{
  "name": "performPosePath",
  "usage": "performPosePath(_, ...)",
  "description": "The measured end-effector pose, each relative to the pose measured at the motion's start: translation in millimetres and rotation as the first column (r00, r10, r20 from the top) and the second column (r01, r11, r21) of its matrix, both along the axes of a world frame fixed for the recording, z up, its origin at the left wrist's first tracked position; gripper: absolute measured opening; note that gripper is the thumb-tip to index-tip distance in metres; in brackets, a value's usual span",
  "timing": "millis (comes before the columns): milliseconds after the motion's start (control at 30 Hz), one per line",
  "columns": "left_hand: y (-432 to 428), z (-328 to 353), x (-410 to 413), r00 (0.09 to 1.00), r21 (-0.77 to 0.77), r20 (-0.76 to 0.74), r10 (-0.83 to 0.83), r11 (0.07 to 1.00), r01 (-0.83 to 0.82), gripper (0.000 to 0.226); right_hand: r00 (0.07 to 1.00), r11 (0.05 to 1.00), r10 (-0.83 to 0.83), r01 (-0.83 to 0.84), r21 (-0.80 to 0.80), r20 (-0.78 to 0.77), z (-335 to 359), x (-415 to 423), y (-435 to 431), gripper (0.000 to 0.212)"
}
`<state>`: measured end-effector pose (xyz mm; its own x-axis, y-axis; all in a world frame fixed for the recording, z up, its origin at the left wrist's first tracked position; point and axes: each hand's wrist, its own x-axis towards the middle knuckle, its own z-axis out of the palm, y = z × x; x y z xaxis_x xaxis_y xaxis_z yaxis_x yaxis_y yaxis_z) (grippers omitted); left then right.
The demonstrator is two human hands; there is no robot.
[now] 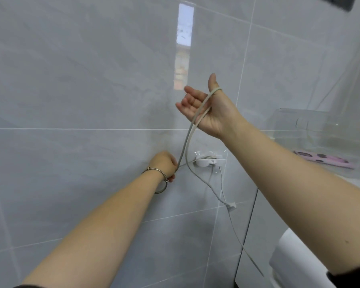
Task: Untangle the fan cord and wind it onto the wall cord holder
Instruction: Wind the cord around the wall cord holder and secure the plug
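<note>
A thin grey-white fan cord (pixel 188 140) runs in a long loop between my two hands in front of a grey tiled wall. My right hand (pixel 208 109) is raised, palm up with fingers spread, and the cord hangs looped over the base of its thumb. My left hand (pixel 164 165), with a metal bangle at the wrist, is closed around the cord's lower part, just left of the white wall cord holder (pixel 210 161). Some cord lies on the holder. More cord drops below it past a small inline piece (pixel 231 205) toward the bottom right.
A clear plastic box (pixel 320 138) stands on a ledge at the right, with a pink patterned item (pixel 324 159) beside it. A white appliance (pixel 295 258), partly hidden by my right forearm, sits at the bottom right. Glossy wall tiles (pixel 71 80) fill the left and centre.
</note>
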<state>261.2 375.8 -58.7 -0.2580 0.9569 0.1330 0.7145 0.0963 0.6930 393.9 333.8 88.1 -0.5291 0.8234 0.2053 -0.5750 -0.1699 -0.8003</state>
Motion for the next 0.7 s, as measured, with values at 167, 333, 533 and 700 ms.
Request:
performPosePath(167,0,-10,-5,0.978,0.018,-0.195,-0.073,0.997,0.078,0.021,0.876,0.972,-0.198,0.116,0.206,0.439,-24,14,26,0.069)
performPosePath(333,-1,-8,-2,0.904,0.016,-0.421,-0.075,0.996,0.09,0.022,0.372,0.839,-0.538,0.151,0.522,0.757,-62,41,63,0.059)
performPosePath(533,1,-15,7,0.71,0.059,-0.703,-0.04,0.992,0.114,0.025,-0.074,0.824,-0.505,-0.337,0.455,0.86,-94,68,71,0.017)
performPosePath(700,-11,-15,11,0.497,0.079,-0.867,-0.008,0.985,0.154,0.022,-0.051,0.841,-0.452,-0.358,0.406,0.891,-108,76,76,0.019)
